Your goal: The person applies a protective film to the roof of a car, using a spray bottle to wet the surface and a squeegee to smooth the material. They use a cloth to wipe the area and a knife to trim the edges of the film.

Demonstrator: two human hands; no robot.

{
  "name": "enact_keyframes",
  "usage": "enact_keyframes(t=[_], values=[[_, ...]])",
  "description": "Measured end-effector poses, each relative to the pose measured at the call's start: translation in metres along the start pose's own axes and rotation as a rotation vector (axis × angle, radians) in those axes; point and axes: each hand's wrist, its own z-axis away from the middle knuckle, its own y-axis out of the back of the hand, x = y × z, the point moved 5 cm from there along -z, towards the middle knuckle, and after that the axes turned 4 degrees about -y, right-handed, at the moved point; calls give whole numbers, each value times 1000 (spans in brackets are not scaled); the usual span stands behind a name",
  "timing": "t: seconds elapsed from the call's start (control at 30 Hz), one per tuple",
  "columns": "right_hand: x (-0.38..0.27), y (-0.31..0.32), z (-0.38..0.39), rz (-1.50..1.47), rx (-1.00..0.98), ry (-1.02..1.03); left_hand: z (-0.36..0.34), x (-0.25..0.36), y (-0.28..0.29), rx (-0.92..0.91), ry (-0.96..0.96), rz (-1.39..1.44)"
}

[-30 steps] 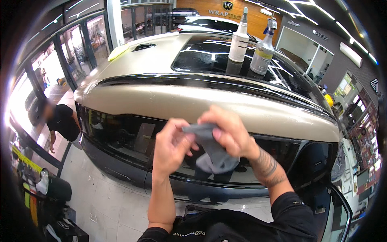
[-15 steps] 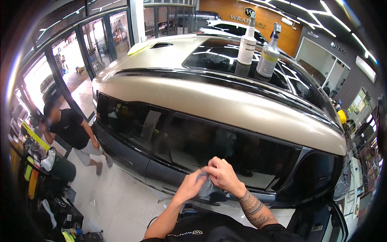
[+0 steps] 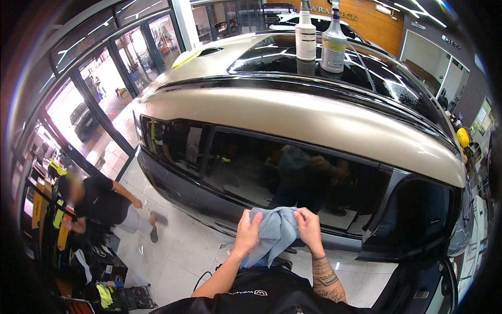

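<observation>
Grey-blue fabric: I count one cloth (image 3: 276,230), draped in folds between two hands beside the near side of the gold-and-black car (image 3: 303,112). I have the left hand (image 3: 248,230) pinching one upper edge, its thumb laid over the weave, and the right hand (image 3: 308,227) grasping the opposite upper corner; I cannot tell whether the cloth touches the car. On the car's roof I count two upright bottles close together: one white bottle (image 3: 305,43) and, nearer the car's right end, one grey bottle (image 3: 333,49) with some yellow on its label. One yellow-green item (image 3: 186,57) lies at the roof's left end. Beyond the car I see part of one white vehicle (image 3: 314,22). Off the car's left end I count one co-worker (image 3: 107,201) in a black top and pale shorts.
</observation>
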Motion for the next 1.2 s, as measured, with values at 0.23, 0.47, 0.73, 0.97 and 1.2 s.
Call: enact_keyframes(t=[0.23,0.47,0.73,0.97,1.2], values=[[-102,31,35,273,92,553,-29,-25,-18,177,-279,218],[-75,14,-4,-10,-32,77,-44,17,11,-124,-143,523],[-32,-89,-23,-539,-132,-16,-73,71,25,-171,-496,-213],[-24,-50,-31,-313,-69,-61,-104,52,-2,-721,-725,-689],[30,16,50,-812,179,-498,-233,336,-39,-321,-988,-129]])
